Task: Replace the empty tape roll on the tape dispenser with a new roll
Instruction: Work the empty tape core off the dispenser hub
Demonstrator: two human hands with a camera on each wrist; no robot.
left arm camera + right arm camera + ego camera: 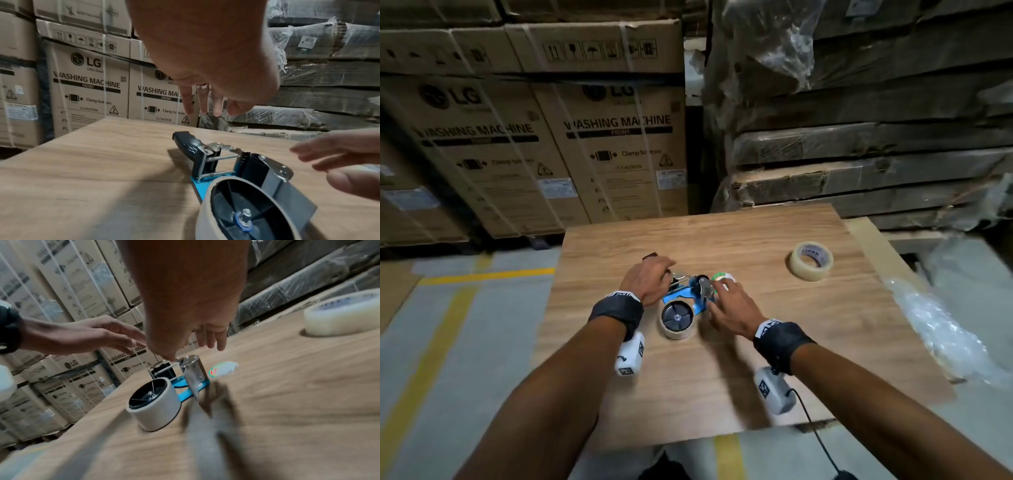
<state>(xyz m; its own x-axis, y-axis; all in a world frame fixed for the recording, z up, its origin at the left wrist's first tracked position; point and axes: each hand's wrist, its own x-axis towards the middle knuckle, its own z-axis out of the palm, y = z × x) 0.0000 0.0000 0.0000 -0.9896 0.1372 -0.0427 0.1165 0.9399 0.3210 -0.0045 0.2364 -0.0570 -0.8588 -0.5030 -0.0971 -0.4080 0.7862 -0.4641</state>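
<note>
A blue tape dispenser (681,295) lies on its side on the wooden table (722,383), with a bare cardboard core (676,334) on its black wheel. In the left wrist view my left hand (203,105) hovers over the dark handle (186,142) with straight fingers that touch nothing. My right hand (722,291) is spread just right of the dispenser's metal plate (193,376), and its thumb tip is close to the frame. A full clear tape roll (806,269) lies flat at the far right of the table, apart from both hands.
A small white and green crumpled scrap (722,277) lies just beyond the dispenser. Clear plastic wrap (945,329) covers the table's right edge. Stacked washing-machine boxes (585,137) and wrapped flat cartons (876,154) stand behind the table.
</note>
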